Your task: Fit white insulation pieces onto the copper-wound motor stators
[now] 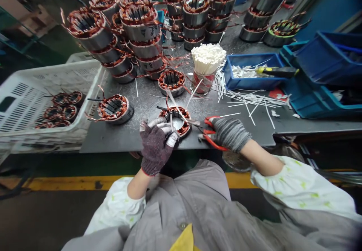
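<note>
A small stator (185,129) with copper windings lies near the table's front edge, with thin white strips across its opening. My left hand (157,141), in a dark knitted glove with white-wrapped fingertips, grips its near left rim; the fingers are bent around the edge. My right hand (230,132), in a grey striped glove, holds red-handled scissors (210,140). Their metal tips point left and reach the stator's right side, close to a white strip. Exactly what the tips touch is too small to tell.
Two single stators (128,111) (174,92) stand nearby. Behind rise stator stacks (144,51). A cup (202,81) holds white sticks (207,57). Loose strips (250,106) lie beside a blue tray (251,83) with a screwdriver (277,71). A white crate (25,79) stands left, blue bins (328,60) right.
</note>
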A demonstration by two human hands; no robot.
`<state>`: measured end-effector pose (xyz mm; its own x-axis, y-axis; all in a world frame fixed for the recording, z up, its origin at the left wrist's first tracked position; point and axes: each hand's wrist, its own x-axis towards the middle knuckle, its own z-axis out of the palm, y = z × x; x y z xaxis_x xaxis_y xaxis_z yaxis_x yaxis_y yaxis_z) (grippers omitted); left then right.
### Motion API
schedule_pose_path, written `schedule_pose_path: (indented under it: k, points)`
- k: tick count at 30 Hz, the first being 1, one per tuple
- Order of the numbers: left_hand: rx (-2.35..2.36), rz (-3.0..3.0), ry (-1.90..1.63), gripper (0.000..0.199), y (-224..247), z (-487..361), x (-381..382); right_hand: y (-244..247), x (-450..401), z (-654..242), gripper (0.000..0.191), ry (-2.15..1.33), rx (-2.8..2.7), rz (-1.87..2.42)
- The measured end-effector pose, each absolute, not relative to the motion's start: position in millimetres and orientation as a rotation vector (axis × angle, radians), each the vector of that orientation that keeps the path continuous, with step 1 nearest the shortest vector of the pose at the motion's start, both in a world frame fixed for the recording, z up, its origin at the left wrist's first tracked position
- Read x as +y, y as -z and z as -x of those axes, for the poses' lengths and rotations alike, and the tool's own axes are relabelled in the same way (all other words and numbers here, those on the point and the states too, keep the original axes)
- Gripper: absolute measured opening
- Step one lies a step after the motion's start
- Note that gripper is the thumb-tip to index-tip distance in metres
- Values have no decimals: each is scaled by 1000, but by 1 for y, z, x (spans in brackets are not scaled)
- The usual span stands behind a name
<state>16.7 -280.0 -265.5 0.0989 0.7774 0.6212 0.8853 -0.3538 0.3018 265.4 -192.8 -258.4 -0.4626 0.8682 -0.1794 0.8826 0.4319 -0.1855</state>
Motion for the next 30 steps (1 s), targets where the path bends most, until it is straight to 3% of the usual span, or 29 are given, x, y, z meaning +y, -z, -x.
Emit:
schedule_pose_path:
  k: [2,6,30]
  points:
    - [-1690,2209,1098,5,267,-17,-281,253,-194,-270,53,370,2499,-1684]
    - [-1690,2199,1114,5,269,-18,-281,247,-189,-258,61,308,2515,-1789]
    - [-1688,2274,1104,13,264,-13,-284,235,-202,-265,54,439,2543,-1546]
